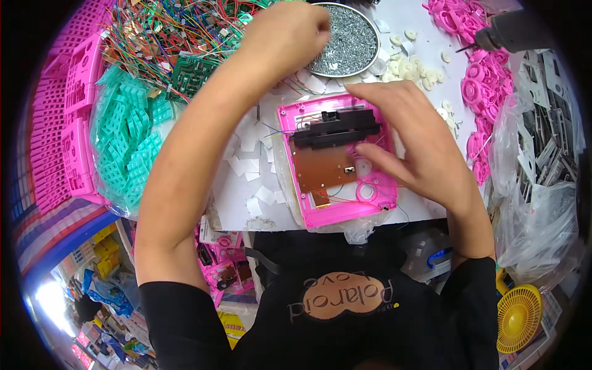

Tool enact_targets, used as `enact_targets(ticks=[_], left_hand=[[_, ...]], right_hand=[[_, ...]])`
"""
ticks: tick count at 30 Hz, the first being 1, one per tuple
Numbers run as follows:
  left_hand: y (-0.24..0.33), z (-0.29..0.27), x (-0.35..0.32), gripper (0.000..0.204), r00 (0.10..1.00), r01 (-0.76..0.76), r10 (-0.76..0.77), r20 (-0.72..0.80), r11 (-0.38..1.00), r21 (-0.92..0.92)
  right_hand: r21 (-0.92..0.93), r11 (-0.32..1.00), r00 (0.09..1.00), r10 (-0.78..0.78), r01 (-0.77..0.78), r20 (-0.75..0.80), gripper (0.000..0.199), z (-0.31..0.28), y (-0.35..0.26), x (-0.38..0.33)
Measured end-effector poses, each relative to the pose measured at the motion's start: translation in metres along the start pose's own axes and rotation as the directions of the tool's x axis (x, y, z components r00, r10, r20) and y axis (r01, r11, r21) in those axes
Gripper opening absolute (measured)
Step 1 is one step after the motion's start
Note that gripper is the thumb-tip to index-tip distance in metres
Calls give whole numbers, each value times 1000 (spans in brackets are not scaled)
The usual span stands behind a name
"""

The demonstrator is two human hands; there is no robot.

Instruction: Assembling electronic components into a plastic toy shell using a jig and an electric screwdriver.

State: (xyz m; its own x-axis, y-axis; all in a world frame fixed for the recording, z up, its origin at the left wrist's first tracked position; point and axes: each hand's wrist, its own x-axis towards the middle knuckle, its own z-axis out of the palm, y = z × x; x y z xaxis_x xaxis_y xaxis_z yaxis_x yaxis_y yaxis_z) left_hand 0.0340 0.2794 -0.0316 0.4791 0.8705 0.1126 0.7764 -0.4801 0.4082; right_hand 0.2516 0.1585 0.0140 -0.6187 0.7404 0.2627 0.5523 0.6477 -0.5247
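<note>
Right under the right hand (pixel 413 145) sits the pink plastic housing (pixel 336 163), lying flat on the white tabletop (pixel 246 203). That hand is spread loosely open, palm down, with the fingers (pixel 385 160) resting on the housing's right side and top edge, so it's steadying the thing rather than gripping it. The housing is roughly rectangular with its long axis running away from the person, tilted a bit to the left at the far end. Its open inside faces up, showing a black bar (pixel 336 129) laid across the upper part, a brown circuit board (pixel 324 169) below that, and a round hole near the lower right corner.

The left hand (pixel 290 31) is reached well forward and left of the housing, over the rim of a round metal dish of small screws (pixel 348 34). Its fingers are curled together like a pinch, but I can't tell if there's a screw in them.

Left of that hand there's a tangle of coloured wires with green boards (pixel 179 37), and a bag of teal plastic parts (pixel 126 135) nearer the elbow. Beyond the right hand, loose pink wheels (pixel 487 80) and white discs (pixel 413 65) are scattered about.
</note>
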Motion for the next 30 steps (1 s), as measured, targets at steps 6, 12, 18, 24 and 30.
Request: enact_targets(ticks=[6,12,18,24,30], left_hand=[[-1,20,21,24,967,-223,249,-58,933,282],[-5,39,30,33,959,-218,266,-96,911,349],[-6,37,37,26,986,-159,167,-12,955,252],[17,-10,-3,14,966,-180,189,-178,981,67],[62,-18,-120,12,937,-254,219,-272,962,-103]], right_hand=[[43,998,955,58,-47,-291,35,-58,34,-15],[489,851,784,168,191,-598,41,-86,77,76],[756,636,955,100,153,-277,55,-70,33,133],[882,386,950,-253,270,-181,63,-79,41,119],[952,193,968,-121,240,-220,52,-38,20,31]])
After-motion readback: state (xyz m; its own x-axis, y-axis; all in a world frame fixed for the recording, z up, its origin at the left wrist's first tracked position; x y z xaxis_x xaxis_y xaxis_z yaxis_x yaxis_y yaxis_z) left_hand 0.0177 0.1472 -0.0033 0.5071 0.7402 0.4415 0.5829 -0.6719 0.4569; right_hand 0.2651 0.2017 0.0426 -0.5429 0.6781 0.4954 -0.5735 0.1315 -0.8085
